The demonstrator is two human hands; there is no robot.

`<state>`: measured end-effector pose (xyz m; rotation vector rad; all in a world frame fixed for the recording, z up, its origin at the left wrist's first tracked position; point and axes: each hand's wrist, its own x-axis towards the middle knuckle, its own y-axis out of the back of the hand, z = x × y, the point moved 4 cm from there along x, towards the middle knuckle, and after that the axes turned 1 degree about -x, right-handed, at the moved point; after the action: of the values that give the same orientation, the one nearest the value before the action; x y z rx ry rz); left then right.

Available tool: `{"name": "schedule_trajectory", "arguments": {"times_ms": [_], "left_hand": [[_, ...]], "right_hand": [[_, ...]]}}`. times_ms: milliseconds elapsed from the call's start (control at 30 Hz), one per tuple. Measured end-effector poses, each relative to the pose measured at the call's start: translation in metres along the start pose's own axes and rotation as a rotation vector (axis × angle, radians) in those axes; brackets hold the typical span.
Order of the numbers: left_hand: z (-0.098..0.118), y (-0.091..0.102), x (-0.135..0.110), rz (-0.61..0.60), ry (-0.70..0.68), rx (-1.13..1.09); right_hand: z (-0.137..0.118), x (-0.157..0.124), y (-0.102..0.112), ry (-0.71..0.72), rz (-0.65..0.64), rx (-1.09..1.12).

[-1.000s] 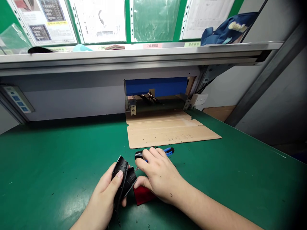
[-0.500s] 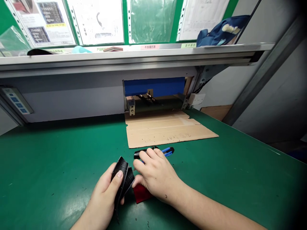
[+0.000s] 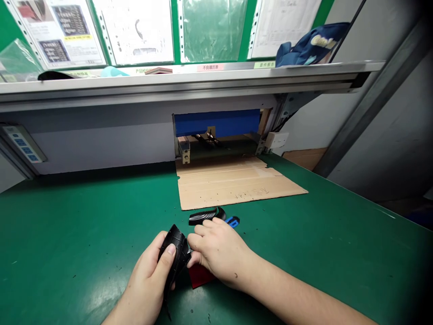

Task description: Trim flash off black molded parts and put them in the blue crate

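Note:
My left hand (image 3: 149,271) is closed around a black moulded plastic part (image 3: 175,239), its thumb pressed on the ribbed face. A thin tail of the part hangs below the fingers. My right hand (image 3: 219,250) grips a blue and black utility knife (image 3: 233,221), whose handle end sticks out behind the knuckles. Between the right thumb and forefinger, a small bit of the blade shows at the black part's right edge. Just beyond the right hand lies a curved black piece with pale ridges (image 3: 204,216). Partly hidden under that hand is a flat red piece (image 3: 201,276).
A cardboard sheet (image 3: 233,185) lies on the green table (image 3: 84,234), leading to an opening with a blue flap (image 3: 216,123). Small black scraps dot the tabletop. A metal shelf (image 3: 142,88) crosses the back, and a power strip (image 3: 25,143) is mounted at the left.
My right hand has tilted and brought the knife's blade in against the black part. The knife handle sits lower, uncovering more of the ridged piece. My left hand has turned the part slightly.

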<state>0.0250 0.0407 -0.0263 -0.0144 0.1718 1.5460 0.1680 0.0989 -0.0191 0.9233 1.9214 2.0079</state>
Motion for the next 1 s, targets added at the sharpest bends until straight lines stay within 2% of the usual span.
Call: {"name": "schedule_trajectory", "arguments": {"times_ms": [67, 133, 200, 267, 400, 533, 700, 833, 1000], "left_hand": [[0.0, 0.0, -0.002, 0.042, -0.02, -0.035], [0.001, 0.0, -0.003, 0.085, -0.043, -0.081], [0.001, 0.002, -0.003, 0.112, -0.064, -0.119], [0.001, 0.002, -0.003, 0.093, -0.081, -0.13], [-0.001, 0.002, 0.0, 0.053, -0.094, -0.147], [-0.003, 0.003, 0.0, 0.047, -0.101, -0.156], [-0.005, 0.001, 0.002, 0.006, -0.095, -0.127], [-0.009, 0.004, 0.01, -0.008, -0.102, -0.103], [-0.032, 0.016, 0.015, -0.065, -0.012, -0.054]], "right_hand": [[0.002, -0.002, 0.003, 0.011, -0.026, 0.225], [0.004, -0.003, 0.009, 0.009, 0.001, 0.462], [0.009, -0.002, 0.018, -0.011, 0.092, 0.622], [0.011, -0.001, 0.025, -0.006, 0.211, 0.666], [0.009, -0.002, 0.027, 0.063, 0.391, 0.569], [0.007, -0.006, 0.025, 0.123, 0.473, 0.487], [0.004, -0.008, 0.029, 0.187, 0.426, 0.375], [0.0, -0.005, 0.025, 0.249, 0.36, 0.18], [-0.014, -0.007, 0.022, 0.284, 0.3, -0.047]]}}
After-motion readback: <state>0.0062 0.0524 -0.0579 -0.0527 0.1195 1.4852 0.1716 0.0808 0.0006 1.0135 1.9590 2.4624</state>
